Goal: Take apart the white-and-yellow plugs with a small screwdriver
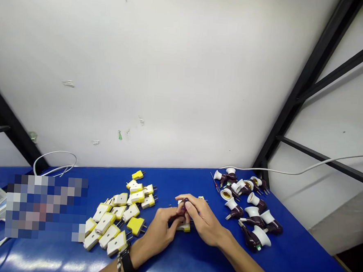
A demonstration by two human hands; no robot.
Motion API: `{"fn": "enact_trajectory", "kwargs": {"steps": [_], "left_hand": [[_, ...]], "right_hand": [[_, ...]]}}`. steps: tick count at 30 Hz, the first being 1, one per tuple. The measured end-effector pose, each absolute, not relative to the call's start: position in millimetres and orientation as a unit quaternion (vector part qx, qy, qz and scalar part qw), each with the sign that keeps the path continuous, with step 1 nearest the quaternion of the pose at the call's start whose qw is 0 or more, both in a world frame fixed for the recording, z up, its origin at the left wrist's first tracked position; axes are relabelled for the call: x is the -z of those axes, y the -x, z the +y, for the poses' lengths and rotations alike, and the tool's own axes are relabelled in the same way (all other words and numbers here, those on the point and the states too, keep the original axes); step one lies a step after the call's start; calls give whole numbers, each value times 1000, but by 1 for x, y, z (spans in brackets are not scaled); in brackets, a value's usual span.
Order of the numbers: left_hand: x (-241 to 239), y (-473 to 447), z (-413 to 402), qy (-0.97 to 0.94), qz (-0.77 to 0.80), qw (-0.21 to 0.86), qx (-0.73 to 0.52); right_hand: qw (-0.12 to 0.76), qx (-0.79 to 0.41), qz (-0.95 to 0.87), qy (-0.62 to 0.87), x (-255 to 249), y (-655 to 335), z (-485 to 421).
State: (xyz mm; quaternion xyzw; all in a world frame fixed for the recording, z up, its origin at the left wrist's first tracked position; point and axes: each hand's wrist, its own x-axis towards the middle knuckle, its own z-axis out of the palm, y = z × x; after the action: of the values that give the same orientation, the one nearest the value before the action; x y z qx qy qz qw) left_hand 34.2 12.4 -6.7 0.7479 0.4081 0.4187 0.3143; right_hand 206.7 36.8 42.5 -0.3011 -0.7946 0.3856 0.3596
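Near the front middle of the blue table, my left hand (162, 229) and my right hand (205, 223) come together with bent fingers. Both are closed around a small maroon lamp holder (182, 206), mostly covered by the fingers. Its colour matches the plug-in lamp holders lying to the right. Just below the fingers lies a white and yellow plug (184, 227), partly hidden. Another yellow plug (201, 198) peeks out behind my right hand. A dark watch and a bracelet sit on my left wrist.
Several white and yellow plugs (105, 223) lie in a loose group to the left. Several maroon and white lamp holders (253, 216) lie right, beside a thin screwdriver (214, 182). White cables (54, 170) and a pixelated patch are far left. Black frame posts (290, 93) flank the wall.
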Motion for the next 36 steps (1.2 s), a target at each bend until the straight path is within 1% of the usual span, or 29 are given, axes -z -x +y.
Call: {"fn": "enact_trajectory", "kwargs": {"steps": [5,10,15,19,21,26,31,36], "left_hand": [[11,-34,16,-722,452,303,-427],[8,-34,15,-752,419,296,-414],[11,-37,16,-724,447,285,-441],[10,-38,14,-743,414,291,-438],[9,-37,14,-744,422,281,-436],[13,-38,16,-722,449,277,-448],[15,-38,16,-743,439,278,-422],[10,-39,16,-734,482,248,-409]], "right_hand": [[409,-388,-760,325,-34,-204,39],[392,-429,-755,305,-35,-204,38],[396,-394,-760,331,-38,-203,37],[394,-405,-752,339,-38,-203,38],[393,-410,-749,342,-38,-203,38],[421,-464,-701,341,-37,-202,38],[426,-435,-713,348,-34,-201,38],[424,-417,-722,353,-35,-200,36]]}}
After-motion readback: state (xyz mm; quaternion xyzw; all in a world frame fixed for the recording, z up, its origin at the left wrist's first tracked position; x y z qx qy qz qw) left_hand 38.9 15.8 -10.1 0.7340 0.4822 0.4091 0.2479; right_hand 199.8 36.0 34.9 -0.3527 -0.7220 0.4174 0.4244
